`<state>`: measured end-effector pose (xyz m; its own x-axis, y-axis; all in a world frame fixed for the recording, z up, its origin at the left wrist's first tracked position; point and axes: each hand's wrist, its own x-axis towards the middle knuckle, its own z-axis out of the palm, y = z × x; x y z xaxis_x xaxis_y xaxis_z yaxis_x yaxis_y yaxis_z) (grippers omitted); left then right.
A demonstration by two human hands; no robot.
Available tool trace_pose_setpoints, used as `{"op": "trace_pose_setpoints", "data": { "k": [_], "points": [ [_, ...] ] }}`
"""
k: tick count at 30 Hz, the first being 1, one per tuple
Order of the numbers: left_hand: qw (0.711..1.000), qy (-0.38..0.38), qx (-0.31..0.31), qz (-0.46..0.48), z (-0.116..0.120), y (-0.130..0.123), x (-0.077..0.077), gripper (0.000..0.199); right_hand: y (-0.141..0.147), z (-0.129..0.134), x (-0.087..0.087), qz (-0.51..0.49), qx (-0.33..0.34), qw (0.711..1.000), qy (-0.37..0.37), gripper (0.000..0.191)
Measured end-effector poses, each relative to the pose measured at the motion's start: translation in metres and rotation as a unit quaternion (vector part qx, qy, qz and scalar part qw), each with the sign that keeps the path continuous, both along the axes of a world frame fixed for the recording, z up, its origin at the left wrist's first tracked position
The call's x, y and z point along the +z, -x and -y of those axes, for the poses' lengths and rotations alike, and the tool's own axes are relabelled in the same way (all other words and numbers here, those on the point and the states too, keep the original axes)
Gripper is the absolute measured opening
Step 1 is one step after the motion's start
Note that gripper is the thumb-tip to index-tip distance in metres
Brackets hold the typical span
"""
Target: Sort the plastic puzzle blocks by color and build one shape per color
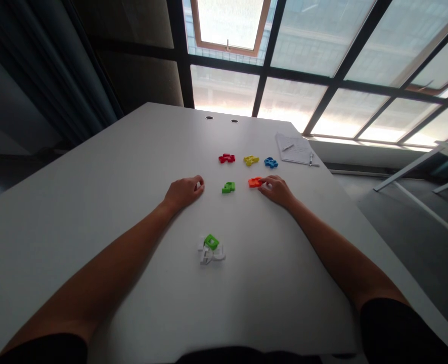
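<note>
I have my right hand [275,190] at the right end of the orange piece [255,182], and I take that piece as my landmark on the white table [133,167]. The fingertips touch its end with the palm low over the tabletop, but I cannot tell from here whether thumb and finger are clamped on it. My left hand [185,192] rests well to the left of the orange piece, loosely curled with thumb and forefinger bent toward each other; I see nothing in it, and I cannot tell if those tips meet. The two hands are well apart. Between them, just left of my landmark, lies a green piece [228,187]. Beyond the orange piece I have a loose row: a red piece [227,158] off to the left, a yellow piece [251,160] almost straight behind, and a blue piece [271,162] to the right. Farther right and beyond it are written-on sheets of paper [298,151] with two pens, one [287,147] on them and another [311,159] at their right edge. Nearer to me and left of the landmark sits a small cluster of white parts [208,256] with a green part [211,241] on top.
</note>
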<state>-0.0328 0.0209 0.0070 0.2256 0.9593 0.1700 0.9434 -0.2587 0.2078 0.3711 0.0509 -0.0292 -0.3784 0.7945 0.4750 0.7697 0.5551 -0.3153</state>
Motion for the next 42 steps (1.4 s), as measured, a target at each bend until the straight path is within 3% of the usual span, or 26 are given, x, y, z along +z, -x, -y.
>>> {"op": "trace_pose_setpoints", "data": {
  "k": [8,14,19,23,27,31,35,42],
  "points": [
    [1.0,-0.001,-0.001,0.001,0.0,0.0,0.001,0.029,0.001,-0.001,-0.002,-0.004,0.005,1.0,-0.024,0.017],
    [1.0,-0.002,0.0,0.0,0.0,0.0,0.001,0.03,0.002,0.001,0.001,-0.007,-0.001,1.0,-0.02,0.026],
    [1.0,-0.002,-0.002,0.001,0.0,0.0,0.0,0.03,0.012,0.016,0.015,-0.025,0.008,0.996,-0.085,0.021],
    [1.0,-0.002,0.001,0.0,0.0,0.0,0.0,0.03,0.049,0.053,0.031,-0.008,0.138,0.984,-0.11,0.017],
    [1.0,-0.003,-0.002,0.001,0.002,0.0,0.001,0.03,0.102,0.105,0.045,0.021,0.305,0.951,-0.054,0.017],
    [1.0,-0.01,-0.001,0.005,0.004,0.0,0.002,0.031,0.133,0.141,0.054,0.084,0.396,0.914,-0.015,0.027],
    [1.0,-0.013,-0.001,0.006,0.003,0.0,0.002,0.03,0.132,0.142,0.053,0.097,0.386,0.917,-0.011,0.025],
    [1.0,-0.004,0.006,0.003,0.001,0.001,0.0,0.029,0.111,0.105,0.035,0.067,0.264,0.962,-0.035,0.012]
  ]
}}
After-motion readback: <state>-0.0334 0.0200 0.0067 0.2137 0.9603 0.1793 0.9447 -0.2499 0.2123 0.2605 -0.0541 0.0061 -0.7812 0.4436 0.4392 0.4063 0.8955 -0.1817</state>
